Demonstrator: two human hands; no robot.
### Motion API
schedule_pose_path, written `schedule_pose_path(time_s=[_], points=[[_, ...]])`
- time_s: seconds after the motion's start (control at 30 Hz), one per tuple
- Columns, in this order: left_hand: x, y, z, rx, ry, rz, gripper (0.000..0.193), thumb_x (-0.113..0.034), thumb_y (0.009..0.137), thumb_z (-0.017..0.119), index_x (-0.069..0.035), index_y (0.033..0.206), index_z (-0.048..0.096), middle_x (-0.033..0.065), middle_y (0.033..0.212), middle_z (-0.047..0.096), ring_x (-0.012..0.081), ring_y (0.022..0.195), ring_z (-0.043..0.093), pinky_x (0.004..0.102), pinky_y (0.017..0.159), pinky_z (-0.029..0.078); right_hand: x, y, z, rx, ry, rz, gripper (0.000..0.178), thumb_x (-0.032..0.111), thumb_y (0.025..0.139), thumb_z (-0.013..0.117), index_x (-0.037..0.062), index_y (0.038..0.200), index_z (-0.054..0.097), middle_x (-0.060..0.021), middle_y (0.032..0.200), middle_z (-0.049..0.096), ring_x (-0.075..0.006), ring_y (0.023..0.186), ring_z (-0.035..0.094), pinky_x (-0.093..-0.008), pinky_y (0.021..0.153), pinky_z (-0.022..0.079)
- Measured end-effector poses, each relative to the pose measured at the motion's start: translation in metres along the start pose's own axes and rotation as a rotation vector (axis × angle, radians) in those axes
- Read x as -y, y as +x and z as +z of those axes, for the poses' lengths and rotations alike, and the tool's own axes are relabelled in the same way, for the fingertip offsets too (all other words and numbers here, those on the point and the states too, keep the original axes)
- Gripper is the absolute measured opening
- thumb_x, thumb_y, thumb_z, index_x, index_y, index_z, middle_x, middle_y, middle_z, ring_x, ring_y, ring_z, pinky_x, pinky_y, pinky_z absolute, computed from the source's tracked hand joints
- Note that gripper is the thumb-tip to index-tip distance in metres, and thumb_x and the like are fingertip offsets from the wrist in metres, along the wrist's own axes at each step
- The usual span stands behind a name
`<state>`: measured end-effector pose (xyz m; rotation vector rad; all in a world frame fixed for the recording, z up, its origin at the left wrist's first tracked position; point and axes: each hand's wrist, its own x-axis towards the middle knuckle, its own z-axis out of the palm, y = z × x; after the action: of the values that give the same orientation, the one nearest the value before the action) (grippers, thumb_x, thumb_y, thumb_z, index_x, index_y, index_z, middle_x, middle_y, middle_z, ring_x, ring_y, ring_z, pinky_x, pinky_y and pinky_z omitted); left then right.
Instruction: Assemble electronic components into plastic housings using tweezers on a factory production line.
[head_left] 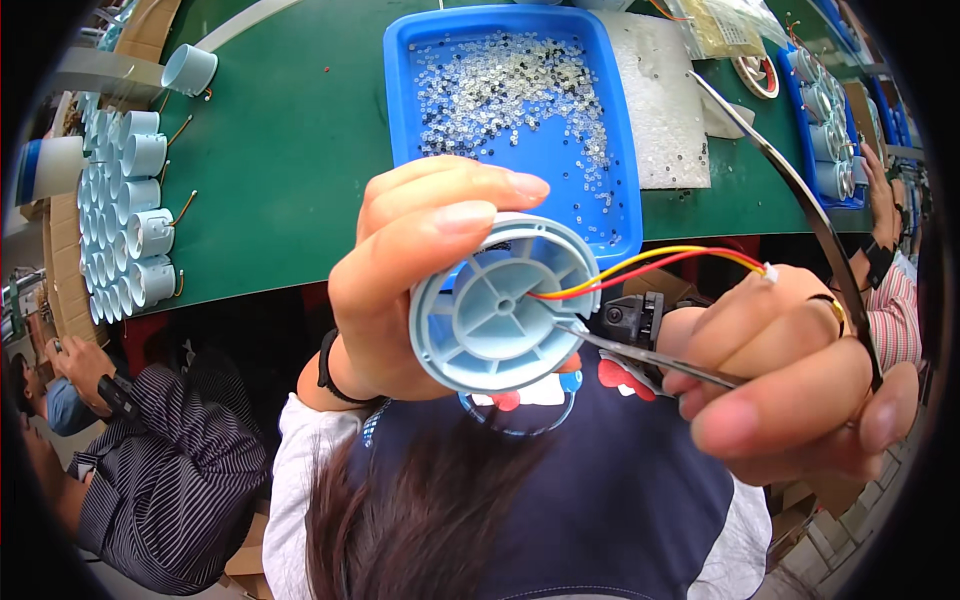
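My left hand (400, 270) grips a light blue round plastic housing (505, 305) by its side, its ribbed, open inside facing up. Red and yellow wires (660, 262) run out of the housing to a small white connector (770, 272) beside my right hand's knuckles. In my right hand (800, 370), closed fingers hold metal tweezers (660, 357). One slim tip reaches into the housing's rim, near a notch. A long, dark, curved metal strip (800, 180) also extends up from this hand; whether it is the tweezers' other arm I cannot tell.
Behind my hands, a blue tray (397, 90) holds many small clear and black pieces. Rows of light blue cups (140, 155) with wires stand at left. White foam sheet (655, 120), a tape roll (757, 77) and another blue tray (850, 195) are at right. Other people sit on both sides.
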<state>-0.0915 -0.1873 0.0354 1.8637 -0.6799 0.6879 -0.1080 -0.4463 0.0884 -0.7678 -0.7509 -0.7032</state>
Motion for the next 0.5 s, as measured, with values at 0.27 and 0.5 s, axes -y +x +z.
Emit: schedule_pose_path(time_s=[0.27,0.5], points=[[0.005,0.001,0.004,-0.011,-0.042,0.004,0.061,-0.021,0.071,0.067,-0.007,0.118,0.031,0.0211,0.092,0.055,0.0310,0.084,0.056,0.0406,0.076,0.046,-0.005,0.002,-0.001,0.312,0.011,0.244,0.014,0.009,0.085,0.042,0.0031,0.096,0.037,-0.0169,0.083,0.056,-0.0177,0.052,0.049,-0.0288,0.045,0.043],[0.004,-0.007,0.018,-0.092,-0.134,0.008,0.066,-0.010,0.056,0.077,0.000,0.112,0.042,0.0156,0.097,0.055,0.0275,0.086,0.054,0.0334,0.073,0.044,-0.032,0.004,0.023,0.593,0.024,0.461,0.023,0.005,0.083,0.045,0.0050,0.102,0.034,-0.0236,0.085,0.056,-0.0217,0.054,0.053,-0.0323,0.048,0.046]])
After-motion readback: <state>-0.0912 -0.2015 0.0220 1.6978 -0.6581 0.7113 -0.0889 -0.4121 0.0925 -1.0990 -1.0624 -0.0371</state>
